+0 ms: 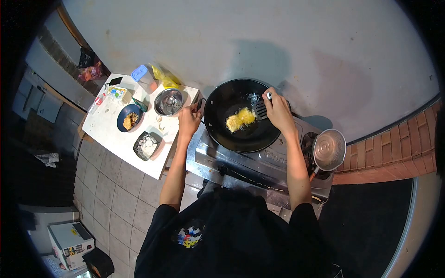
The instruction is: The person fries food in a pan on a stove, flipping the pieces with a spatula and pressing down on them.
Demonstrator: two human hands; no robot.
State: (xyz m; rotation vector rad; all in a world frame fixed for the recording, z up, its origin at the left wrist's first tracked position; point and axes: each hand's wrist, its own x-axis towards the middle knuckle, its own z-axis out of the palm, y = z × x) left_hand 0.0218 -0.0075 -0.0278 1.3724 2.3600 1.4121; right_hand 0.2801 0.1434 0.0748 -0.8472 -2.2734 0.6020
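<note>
"My right hand's (276, 110) fingers are clamped round the spatula (261, 111); my left hand's (188, 121) are closed on the wok's handle (202, 104)."

"Why both?"

"The left probably steadies the wok (250, 141) on the stove's (287, 160) left side, while the long grip seems to spare my right the heat."

"And the food (241, 119)?"

"Near the wok's middle, beside the blade: golden, lumpy, paler towards its left end. Whether they touch, I can't tell."

"Rinn" can be read on the silver metal gas stove (276, 157), just near of the black round wok (222, 134); its remaining letters are unclear.
</note>
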